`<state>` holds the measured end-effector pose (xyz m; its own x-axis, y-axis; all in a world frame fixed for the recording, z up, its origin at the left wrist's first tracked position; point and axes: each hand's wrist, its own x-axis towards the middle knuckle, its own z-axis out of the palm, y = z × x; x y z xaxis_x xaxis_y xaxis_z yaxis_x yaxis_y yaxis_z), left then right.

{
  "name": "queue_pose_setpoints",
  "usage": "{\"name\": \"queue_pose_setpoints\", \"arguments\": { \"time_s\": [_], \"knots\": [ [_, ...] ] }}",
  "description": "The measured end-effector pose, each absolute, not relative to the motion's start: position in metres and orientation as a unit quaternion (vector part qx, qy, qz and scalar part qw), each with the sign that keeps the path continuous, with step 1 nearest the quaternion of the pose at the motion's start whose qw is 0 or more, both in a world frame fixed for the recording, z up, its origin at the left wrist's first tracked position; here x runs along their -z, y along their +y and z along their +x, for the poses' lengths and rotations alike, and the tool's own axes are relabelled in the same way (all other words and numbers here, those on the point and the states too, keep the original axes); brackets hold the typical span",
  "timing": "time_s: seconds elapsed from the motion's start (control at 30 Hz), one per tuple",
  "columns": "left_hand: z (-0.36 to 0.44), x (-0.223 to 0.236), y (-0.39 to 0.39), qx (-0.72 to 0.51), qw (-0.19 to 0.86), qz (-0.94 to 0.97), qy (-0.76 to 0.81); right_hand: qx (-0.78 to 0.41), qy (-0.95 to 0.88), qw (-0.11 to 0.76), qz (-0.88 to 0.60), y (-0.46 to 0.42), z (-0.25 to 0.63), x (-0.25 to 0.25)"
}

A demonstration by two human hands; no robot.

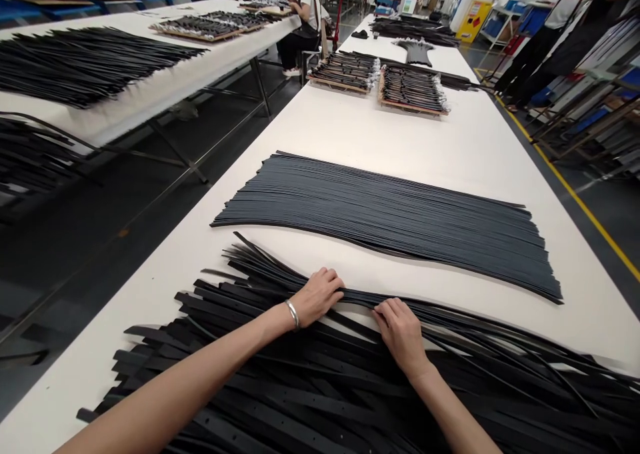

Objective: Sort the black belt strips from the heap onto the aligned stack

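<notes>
A long white worktop [310, 137] runs away from the viewer across a dark floor [95, 241], with a yellow line [575, 194] marked along its right side. A second worktop [135, 104] stands to the left, piled with black straps, and metal racks [590, 107] line the right. A seated person [300, 27] works further down the room, and a standing person [545, 47] is at the upper right.

The left hand [317, 297], a metal bangle [293, 314] at its wrist, and the right hand [400, 334] both lie on a heap of loose black straps [280, 381] with punched holes, at the near edge of the worktop. The fingers [330, 284] of both hands rest on the top straps, slightly apart and not clamped on anything.

Just beyond the hands, a bare strip of worktop separates the heap from a neat fanned stack of dark straps [385, 227] — the heap's ends nearly reach it. Further on, two wooden trays [345, 74] hold bundled straps side by side, with open worktop between them and the stack.
</notes>
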<state>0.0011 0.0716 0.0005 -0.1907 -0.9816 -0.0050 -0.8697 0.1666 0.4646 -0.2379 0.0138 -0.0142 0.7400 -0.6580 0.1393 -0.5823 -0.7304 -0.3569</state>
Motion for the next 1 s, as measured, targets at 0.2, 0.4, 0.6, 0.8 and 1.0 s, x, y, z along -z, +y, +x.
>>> {"name": "queue_pose_setpoints", "arguments": {
  "time_s": [0.2, 0.4, 0.6, 0.8, 1.0],
  "knots": [
    [-0.007, 0.002, 0.082, 0.09, 0.075, 0.608, -0.785, 0.178, 0.349, 0.123, -0.912, -0.001, -0.242, 0.023],
    [0.031, 0.007, 0.082, 0.064, 0.027, 0.597, -0.799, 0.149, 0.295, 0.258, -0.908, -0.027, -0.254, 0.029],
    [0.172, -0.019, 0.138, 0.047, -0.107, 0.737, -0.666, 0.133, 0.313, 0.306, -0.889, -0.03, -0.251, 0.025],
    [0.136, -0.046, 0.154, -0.095, 0.004, 0.814, -0.573, 0.123, 0.333, 0.324, -0.877, -0.031, -0.25, 0.024],
    [-0.013, -0.012, 0.105, 0.108, 0.063, 0.557, -0.821, 0.118, 0.358, 0.317, -0.87, -0.03, -0.248, 0.02]
  ]
}}
